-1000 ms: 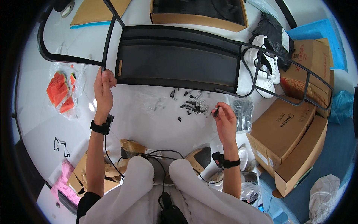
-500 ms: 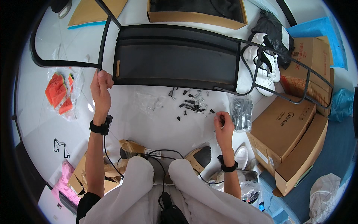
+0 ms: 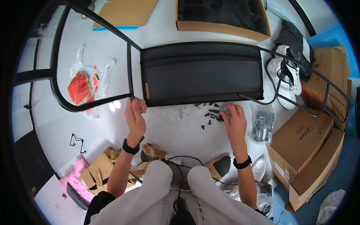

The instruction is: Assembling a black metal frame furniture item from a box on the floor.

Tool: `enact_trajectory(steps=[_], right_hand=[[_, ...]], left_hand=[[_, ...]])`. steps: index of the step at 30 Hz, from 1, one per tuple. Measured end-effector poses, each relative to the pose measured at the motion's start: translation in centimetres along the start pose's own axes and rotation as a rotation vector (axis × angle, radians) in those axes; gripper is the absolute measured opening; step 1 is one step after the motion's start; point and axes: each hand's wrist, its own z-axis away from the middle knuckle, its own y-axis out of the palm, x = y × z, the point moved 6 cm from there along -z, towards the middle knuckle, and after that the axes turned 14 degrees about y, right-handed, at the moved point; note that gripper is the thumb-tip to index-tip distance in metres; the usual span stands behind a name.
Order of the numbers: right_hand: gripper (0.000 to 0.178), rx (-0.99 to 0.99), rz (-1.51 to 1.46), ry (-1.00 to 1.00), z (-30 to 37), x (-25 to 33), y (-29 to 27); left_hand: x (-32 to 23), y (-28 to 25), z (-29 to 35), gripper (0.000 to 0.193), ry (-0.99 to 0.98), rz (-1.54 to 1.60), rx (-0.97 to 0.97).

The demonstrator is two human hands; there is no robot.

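My left hand [image 3: 135,118] is closed on the near corner of a black metal tube frame [image 3: 129,69]. This frame stands beside a long black panel [image 3: 202,78] that lies across the floor. Just below the panel's near edge, my right hand [image 3: 235,123] reaches into a pile of loose black and silver screws [image 3: 214,114]. Its fingers are bent and drawn together at the pile; what they pinch is hidden. Right of that hand is a clear bag of dark parts [image 3: 262,125]. A second black tube frame [image 3: 325,99] extends from the panel's right end.
White sneakers [image 3: 285,84] stand by the right frame. Brown cardboard boxes [image 3: 302,142] fill the right side, and an open box [image 3: 225,30] lies beyond the panel. Watermelon pieces [image 3: 79,89] rest on plastic at left. A cable [image 3: 187,156] runs by my knees.
My right hand has moved forward into the screw pile. The left frame is tilted differently, its upper part nearer, with my left hand still on its corner. The whole view has shifted.
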Motion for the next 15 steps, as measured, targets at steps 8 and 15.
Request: enact_trajectory(steps=[8,15], right_hand=[[0.014,-0.021,0.065,-0.014,-0.4,0.7,1.1],[0.011,0.026,-0.001,-0.006,-0.1,0.4,0.6]], left_hand=[[-0.8,-0.2,0.8,0.033,-0.026,0.036,-0.007],[-1.3,0.0,0.8,0.030,-0.021,-0.062,0.036]])
